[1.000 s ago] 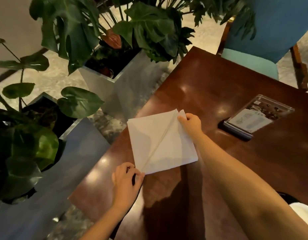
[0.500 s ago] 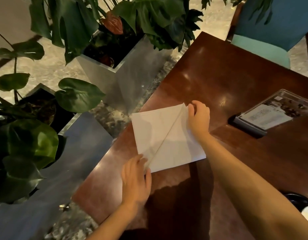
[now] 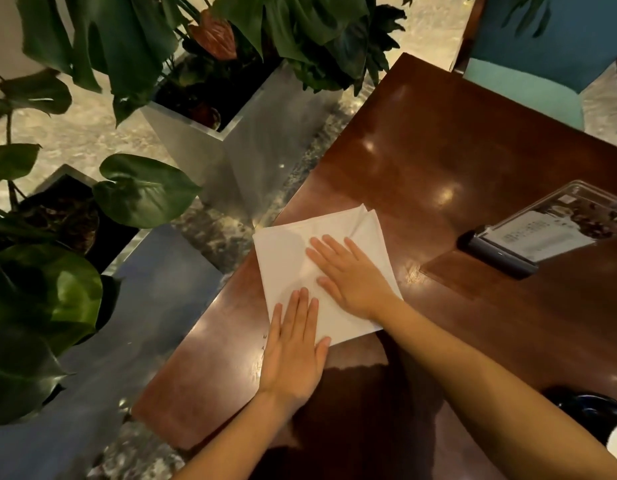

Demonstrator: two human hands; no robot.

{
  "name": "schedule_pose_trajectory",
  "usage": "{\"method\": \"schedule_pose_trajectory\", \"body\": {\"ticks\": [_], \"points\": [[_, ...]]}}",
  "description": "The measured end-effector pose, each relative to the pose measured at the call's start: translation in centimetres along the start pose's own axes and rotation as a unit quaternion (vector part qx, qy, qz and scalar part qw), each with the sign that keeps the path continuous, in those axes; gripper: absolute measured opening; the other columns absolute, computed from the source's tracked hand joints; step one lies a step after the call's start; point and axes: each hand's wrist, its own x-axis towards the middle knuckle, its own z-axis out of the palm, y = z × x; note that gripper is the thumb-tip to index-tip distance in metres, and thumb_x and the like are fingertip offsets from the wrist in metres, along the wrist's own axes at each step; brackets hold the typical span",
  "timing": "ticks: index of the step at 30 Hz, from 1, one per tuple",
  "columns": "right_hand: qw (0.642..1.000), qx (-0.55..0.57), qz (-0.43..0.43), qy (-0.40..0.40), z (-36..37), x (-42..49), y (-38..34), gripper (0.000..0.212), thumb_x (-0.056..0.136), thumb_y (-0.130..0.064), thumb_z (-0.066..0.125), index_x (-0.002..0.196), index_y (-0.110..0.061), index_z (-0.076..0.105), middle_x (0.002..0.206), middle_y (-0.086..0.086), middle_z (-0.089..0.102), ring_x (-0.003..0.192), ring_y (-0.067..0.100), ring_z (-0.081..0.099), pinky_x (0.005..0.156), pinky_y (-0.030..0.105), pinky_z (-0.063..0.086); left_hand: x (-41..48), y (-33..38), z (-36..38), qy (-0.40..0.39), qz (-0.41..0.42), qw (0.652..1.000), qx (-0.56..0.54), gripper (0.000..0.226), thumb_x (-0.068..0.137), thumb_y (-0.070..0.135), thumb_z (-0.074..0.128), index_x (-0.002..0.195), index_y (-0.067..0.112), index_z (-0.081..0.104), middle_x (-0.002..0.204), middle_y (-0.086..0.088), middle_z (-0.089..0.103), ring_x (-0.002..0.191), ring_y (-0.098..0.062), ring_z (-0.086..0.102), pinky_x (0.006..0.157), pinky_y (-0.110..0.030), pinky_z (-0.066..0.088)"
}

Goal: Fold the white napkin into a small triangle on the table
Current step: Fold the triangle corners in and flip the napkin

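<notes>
Pressing white napkin [image 3: 283, 251] flat, left hand [image 3: 293, 355], right hand [image 3: 352, 275], corner pointing away

white napkin [image 3: 286, 261]: near part covered by left hand [image 3: 295, 351] and right hand [image 3: 348, 277]; fold line under the palms not visible. acrylic menu stand [image 3: 556, 233]: cut by right edge, print too small to read. dark round object [image 3: 594, 410], lower right: cropped, unidentifiable. teal chair [image 3: 542, 39]: cropped at top.

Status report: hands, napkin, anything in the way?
Left hand and right hand pressing flat on napkin. Napkin on table, no small triangle yet. Menu stand sits apart.
</notes>
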Motion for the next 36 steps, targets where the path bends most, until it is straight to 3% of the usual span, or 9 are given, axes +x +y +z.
{"method": "schedule_pose_trajectory", "body": {"ticks": [4, 17, 22, 26, 31, 36], "points": [[0.998, -0.016, 0.053, 0.014, -1.4, 2.5, 2.4, 0.07, 0.09, -0.055, -0.009, 0.149, -0.021, 0.005, 0.159, -0.001, 0.004, 0.146, 0.018, -0.002, 0.119, 0.046, 0.001, -0.1, 0.0, -0.2, 0.001, -0.004, 1.0, -0.025, 0.064, 0.097, 0.043, 0.008, 0.143, 0.003, 0.025, 0.153, -0.014, 0.022, 0.143, -0.023, 0.009, 0.112, -0.044, 0.011], [0.98, -0.047, 0.188, 0.043, -3.2, 7.1, 6.4, 0.059, 0.098, -0.047, 0.009, 0.15, -0.02, 0.003, 0.159, -0.002, -0.001, 0.145, 0.016, -0.008, 0.118, 0.041, -0.006, -0.2, 0.2, -0.2, -0.006, -0.013, 0.999, -0.03, 0.062, 0.097, 0.045, 0.015, 0.144, 0.005, 0.022, 0.153, -0.012, 0.021, 0.142, -0.025, 0.016, 0.109, -0.045, 0.017], [0.965, -0.017, 0.254, 0.061, -4.6, 7.3, 7.9, 0.058, 0.1, -0.044, 0.01, 0.15, -0.017, 0.001, 0.159, 0.0, -0.003, 0.145, 0.016, -0.008, 0.119, 0.039, -0.004, -0.2, 0.1, 0.1, 0.002, -0.013, 1.0, -0.028, 0.063, 0.095, 0.045, 0.025, 0.144, 0.006, 0.023, 0.154, -0.01, 0.019, 0.143, -0.022, 0.008, 0.111, -0.044, 0.013], [0.969, 0.034, 0.206, 0.129, -5.1, 3.1, 4.1, 0.056, 0.1, -0.039, 0.016, 0.15, -0.013, 0.009, 0.158, 0.004, 0.006, 0.146, 0.02, 0.0, 0.119, 0.039, -0.001, -0.2, 0.1, 0.1, 0.011, -0.009, 0.999, -0.039, 0.061, 0.096, 0.044, 0.021, 0.143, 0.005, 0.026, 0.154, -0.012, 0.021, 0.143, -0.022, 0.008, 0.112, -0.044, 0.012], [0.991, 0.048, 0.107, 0.064, 1.0, -6.0, -5.8, 0.057, 0.101, -0.04, 0.004, 0.145, -0.01, 0.023, 0.154, 0.007, 0.022, 0.142, 0.025, 0.021, 0.113, 0.041, 0.01, -0.2, 0.1, 0.2, 0.012, 0.006, 1.0, -0.022, 0.059, 0.097, 0.039, 0.018, 0.142, 0.001, 0.027, 0.152, -0.016, 0.023, 0.142, -0.026, 0.013, 0.111, -0.047, 0.017], [0.992, 0.0, 0.124, 0.038, 1.8, -6.6, -3.8, 0.058, 0.099, -0.044, 0.009, 0.147, -0.014, 0.019, 0.155, 0.003, 0.019, 0.143, 0.02, 0.017, 0.112, 0.044, 0.013, -0.2, -0.1, 0.1, 0.03, 0.018, 0.999, -0.034, 0.06, 0.095, 0.037, 0.024, 0.142, -0.001, 0.025, 0.151, -0.017, 0.024, 0.142, -0.025, 0.012, 0.112, -0.046, 0.015]]}}
